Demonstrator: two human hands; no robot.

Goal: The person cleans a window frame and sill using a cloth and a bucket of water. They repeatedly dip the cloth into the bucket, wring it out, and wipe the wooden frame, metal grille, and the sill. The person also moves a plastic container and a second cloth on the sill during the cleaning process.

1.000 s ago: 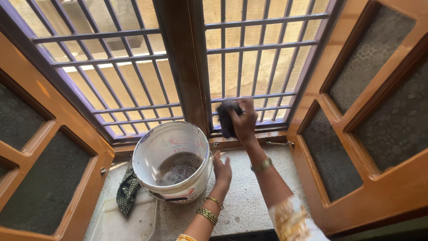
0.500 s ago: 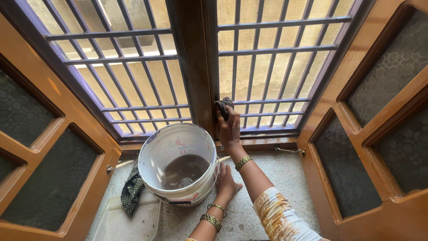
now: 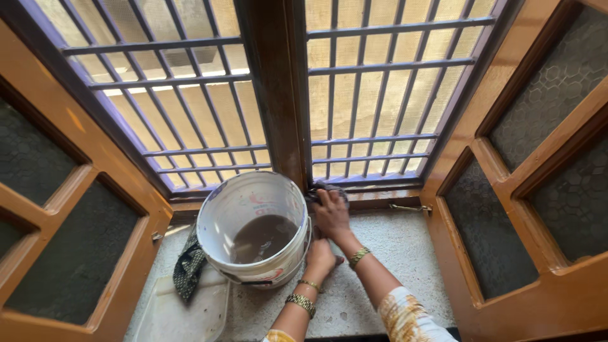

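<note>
Right hand [image 3: 331, 212] presses flat on a dark crumpled cloth [image 3: 316, 190] at the wooden window frame's bottom rail [image 3: 380, 197], left hand [image 3: 321, 256] steadying the white plastic bucket of murky water [image 3: 253, 228]; firm, overlapping strokes into the corner likely clean best.

A white plastic bucket [image 3: 253, 231] on the sill bears a faded reddish printed label inside its rim.

a speckled grey stone window ledge [image 3: 405, 253] between open wooden shutters carries a white plastic bucket [image 3: 253, 228] of murky brown water, a dark patterned cloth [image 3: 189, 269] lying just beside it, and a translucent white plastic lid [image 3: 183, 313] at the near edge.
</note>
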